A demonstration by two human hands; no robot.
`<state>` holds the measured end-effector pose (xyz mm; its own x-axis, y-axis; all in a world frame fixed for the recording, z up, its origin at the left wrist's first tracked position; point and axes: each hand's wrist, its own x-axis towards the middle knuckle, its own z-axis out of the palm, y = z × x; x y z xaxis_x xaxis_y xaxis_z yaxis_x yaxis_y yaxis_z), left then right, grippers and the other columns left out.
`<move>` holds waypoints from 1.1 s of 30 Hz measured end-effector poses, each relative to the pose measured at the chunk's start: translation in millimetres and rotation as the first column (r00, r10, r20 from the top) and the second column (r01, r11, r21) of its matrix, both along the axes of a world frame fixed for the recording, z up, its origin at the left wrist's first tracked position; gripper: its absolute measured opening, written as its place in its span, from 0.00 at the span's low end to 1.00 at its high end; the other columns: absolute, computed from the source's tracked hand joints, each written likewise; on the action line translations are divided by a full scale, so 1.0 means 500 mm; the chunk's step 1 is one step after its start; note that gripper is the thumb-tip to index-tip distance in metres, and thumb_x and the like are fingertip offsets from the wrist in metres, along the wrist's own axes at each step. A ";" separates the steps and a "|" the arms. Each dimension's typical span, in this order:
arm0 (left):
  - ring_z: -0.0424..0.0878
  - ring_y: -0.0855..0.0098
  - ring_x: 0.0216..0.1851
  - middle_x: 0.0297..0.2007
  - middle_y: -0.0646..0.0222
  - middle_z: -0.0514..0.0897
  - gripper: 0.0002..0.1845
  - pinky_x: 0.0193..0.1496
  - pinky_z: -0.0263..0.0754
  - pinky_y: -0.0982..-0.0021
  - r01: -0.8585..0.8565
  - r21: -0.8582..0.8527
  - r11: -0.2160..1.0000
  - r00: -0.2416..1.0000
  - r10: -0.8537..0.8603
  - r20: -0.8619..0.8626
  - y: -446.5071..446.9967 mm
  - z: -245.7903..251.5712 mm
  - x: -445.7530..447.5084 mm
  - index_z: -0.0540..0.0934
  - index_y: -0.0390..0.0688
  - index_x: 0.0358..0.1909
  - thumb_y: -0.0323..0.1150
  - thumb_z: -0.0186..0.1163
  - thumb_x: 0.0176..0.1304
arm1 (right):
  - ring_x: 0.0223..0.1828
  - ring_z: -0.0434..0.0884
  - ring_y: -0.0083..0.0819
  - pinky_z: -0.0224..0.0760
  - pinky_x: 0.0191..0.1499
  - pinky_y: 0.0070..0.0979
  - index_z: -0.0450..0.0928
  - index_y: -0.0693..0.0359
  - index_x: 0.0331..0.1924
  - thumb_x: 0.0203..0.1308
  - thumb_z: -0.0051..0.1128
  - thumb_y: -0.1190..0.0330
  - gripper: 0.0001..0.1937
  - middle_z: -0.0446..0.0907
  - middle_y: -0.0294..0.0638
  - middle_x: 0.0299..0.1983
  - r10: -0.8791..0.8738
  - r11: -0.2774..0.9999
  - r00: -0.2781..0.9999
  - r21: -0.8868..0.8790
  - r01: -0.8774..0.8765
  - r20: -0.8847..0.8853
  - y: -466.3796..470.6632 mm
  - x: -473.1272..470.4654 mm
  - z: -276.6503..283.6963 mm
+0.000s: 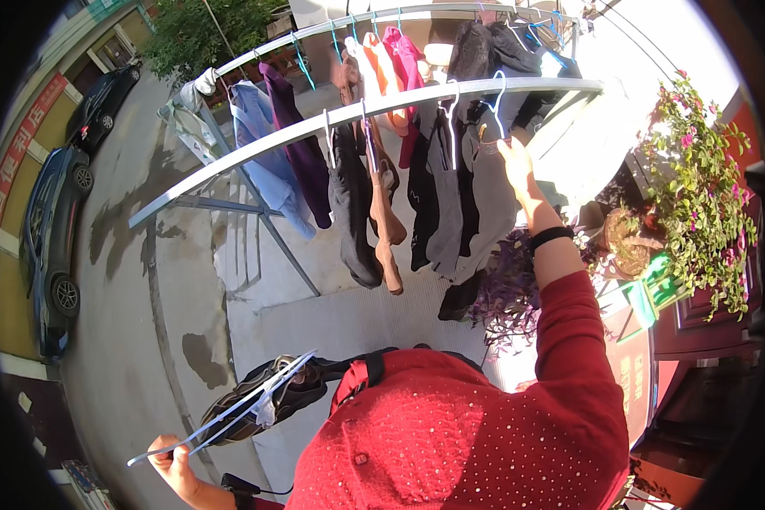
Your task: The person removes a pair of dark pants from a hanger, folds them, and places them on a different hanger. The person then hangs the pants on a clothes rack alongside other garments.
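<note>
My left hand (173, 464) is low at the left, closed around the end of a pale blue clothes hanger (248, 408). Just behind that hanger is a dark item with tan lines (226, 414); I cannot tell whether it hangs from it. With my arm stretched forward, my right hand (517, 167) pinches the upper edge of a grey garment (488, 191). This garment is on a white hanger (498, 105) hooked over the near metal rail (255, 152). Beside it, another grey garment (446, 223) and a brown pair of leggings or tights (386, 217) hang down.
The far rail (255, 54) carries several clothes, among them a blue shirt (268, 156) and a purple garment (296, 150). Crossed metal legs (271, 223) support the rack at the left. Purple-leaved plants (510, 280) grow close under my right forearm. Parked cars (57, 255) line the left side.
</note>
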<state>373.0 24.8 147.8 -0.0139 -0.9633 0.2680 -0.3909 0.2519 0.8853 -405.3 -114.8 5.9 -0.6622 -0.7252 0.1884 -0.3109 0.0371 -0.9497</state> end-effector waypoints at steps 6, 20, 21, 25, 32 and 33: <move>0.59 0.81 0.21 0.17 0.77 0.66 0.17 0.25 0.47 0.74 -0.075 0.003 0.997 0.996 0.075 -0.053 0.019 0.013 -0.022 0.71 0.40 0.18 0.33 0.71 0.51 | 0.49 0.76 0.34 0.65 0.57 0.31 0.72 0.61 0.59 0.66 0.56 0.64 0.20 0.80 0.41 0.45 -0.101 0.953 0.926 0.231 0.195 -0.364 -0.011 -0.041 -0.050; 0.61 0.82 0.19 0.15 0.76 0.69 0.23 0.23 0.48 0.75 -0.110 0.000 0.994 0.993 0.110 -0.033 0.050 -0.005 0.015 0.73 0.39 0.17 0.43 0.75 0.49 | 0.74 0.54 0.49 0.48 0.75 0.34 0.41 0.69 0.73 0.54 0.67 0.62 0.50 0.51 0.57 0.73 0.328 0.929 0.885 0.284 -0.238 -0.331 -0.196 0.589 -0.030; 0.61 0.82 0.19 0.15 0.76 0.70 0.23 0.22 0.48 0.75 -0.116 0.002 0.993 0.992 0.116 -0.044 0.057 -0.013 0.025 0.73 0.38 0.17 0.44 0.75 0.49 | 0.74 0.53 0.49 0.47 0.75 0.33 0.39 0.69 0.73 0.53 0.67 0.63 0.51 0.49 0.57 0.74 0.266 0.935 0.929 0.302 -0.185 -0.255 -0.218 0.605 -0.038; 0.61 0.82 0.19 0.15 0.75 0.69 0.23 0.22 0.47 0.75 -0.212 -0.008 0.977 0.975 0.211 -0.077 0.083 -0.044 0.059 0.73 0.39 0.17 0.44 0.74 0.50 | 0.42 0.83 0.52 0.74 0.46 0.42 0.42 0.53 0.75 0.54 0.50 0.76 0.44 0.80 0.59 0.47 0.238 0.887 0.944 0.446 -0.115 -0.230 -0.261 0.611 -0.092; 0.60 0.82 0.19 0.16 0.77 0.69 0.21 0.23 0.47 0.76 -0.284 0.059 0.957 0.955 0.288 -0.071 0.100 -0.049 0.100 0.73 0.38 0.17 0.41 0.73 0.52 | 0.50 0.80 0.54 0.71 0.53 0.41 0.53 0.58 0.72 0.53 0.47 0.77 0.37 0.78 0.61 0.49 0.356 0.922 0.903 0.250 -0.296 -0.242 -0.283 0.709 -0.120; 0.60 0.82 0.19 0.16 0.77 0.68 0.21 0.23 0.47 0.76 -0.282 0.068 0.957 0.956 0.286 -0.069 0.092 -0.047 0.106 0.73 0.38 0.17 0.41 0.73 0.52 | 0.51 0.80 0.54 0.71 0.54 0.40 0.54 0.58 0.71 0.53 0.47 0.77 0.37 0.78 0.61 0.51 0.363 0.924 0.893 0.225 -0.309 -0.265 -0.290 0.706 -0.137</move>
<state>425.8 70.6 124.3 0.2809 -0.9382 0.2023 -0.3689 0.0890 0.9252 -52.6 -259.7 -62.4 -0.3058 -0.9333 0.1885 -0.5992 0.0348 -0.7998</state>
